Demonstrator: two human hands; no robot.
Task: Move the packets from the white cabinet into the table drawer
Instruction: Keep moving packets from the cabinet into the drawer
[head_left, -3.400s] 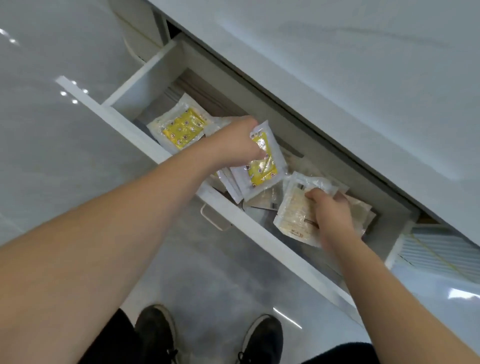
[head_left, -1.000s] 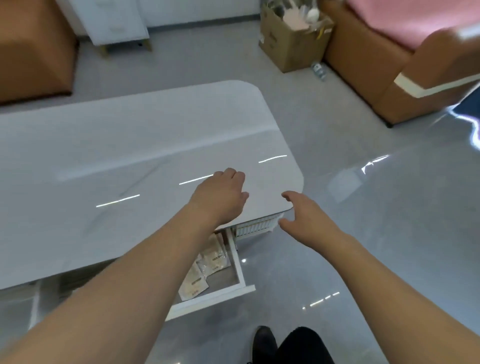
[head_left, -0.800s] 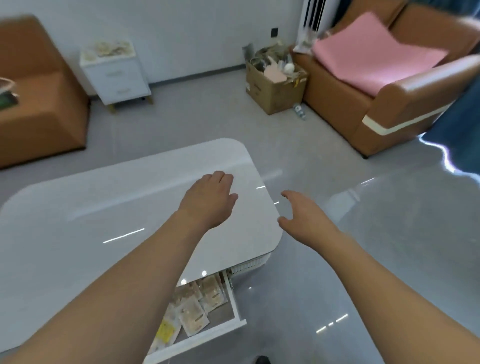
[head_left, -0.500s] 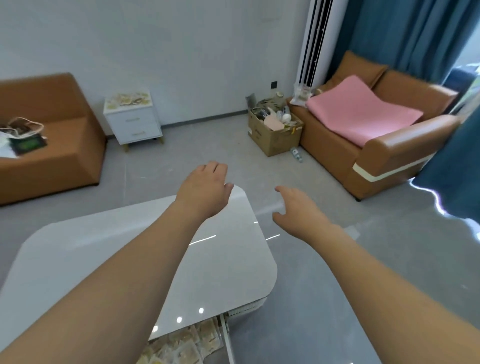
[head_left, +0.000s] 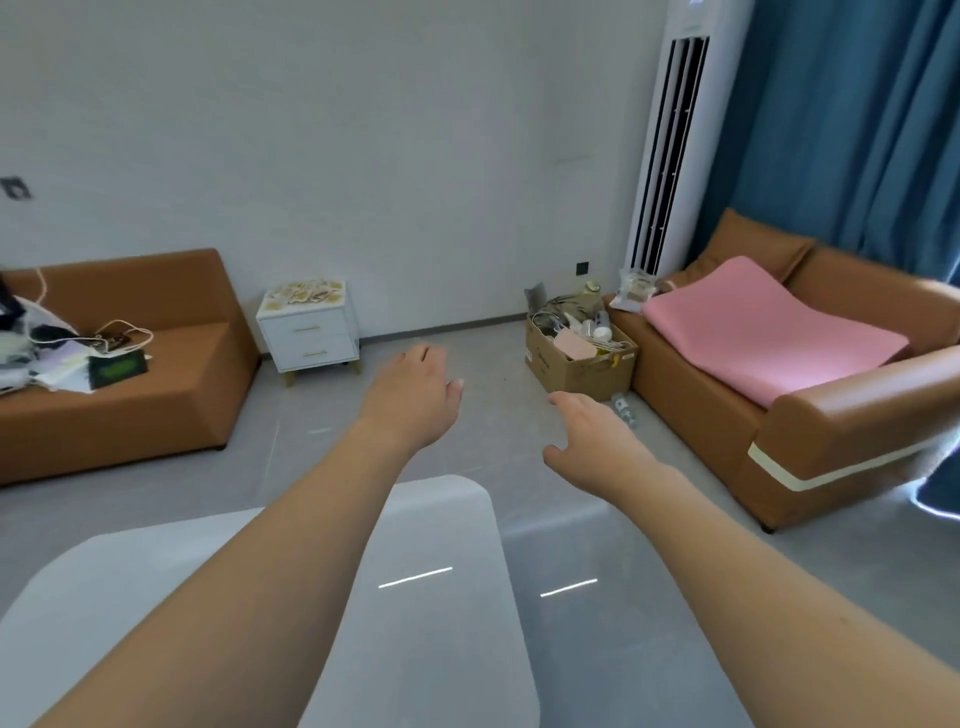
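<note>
Packets (head_left: 306, 294): a loose pale heap on top of the cabinet (head_left: 308, 332), against the far wall, well beyond the left hand and a little to its left. Too small to count or read. Cabinet is white, two drawers, both shut, short wooden legs.

Drawer: not in view. Only the worktop (head_left: 431, 613) shows, glossy white, below both forearms at the near edge of the view.

Step, as I judge it: the empty-handed trip out to the cabinet for another load. Next move calls for crossing the open floor (head_left: 493, 452) between worktop and cabinet, then gathering packets off the cabinet top. The heap looks thin and slippery, so a flat scoop or a stacked pinch would likely serve better than single picks.

Left hand (head_left: 413, 397): raised ahead, back of hand up, fingers loosely bent, holding nothing, touching nothing.

Right hand (head_left: 589, 439): lower and to the right, palm turned inward, fingers extended and relaxed, thumb apart. Also empty, in free air.

Hands apart from each other, floor showing between them.

Around: brown sofa (head_left: 130, 374) left of the cabinet with bags on it; cardboard box (head_left: 579, 358) of clutter beyond the right hand; armchair (head_left: 810, 415) with a pink mat (head_left: 769, 338) farther right; tall air conditioner (head_left: 670, 145); blue curtains (head_left: 852, 130).
</note>
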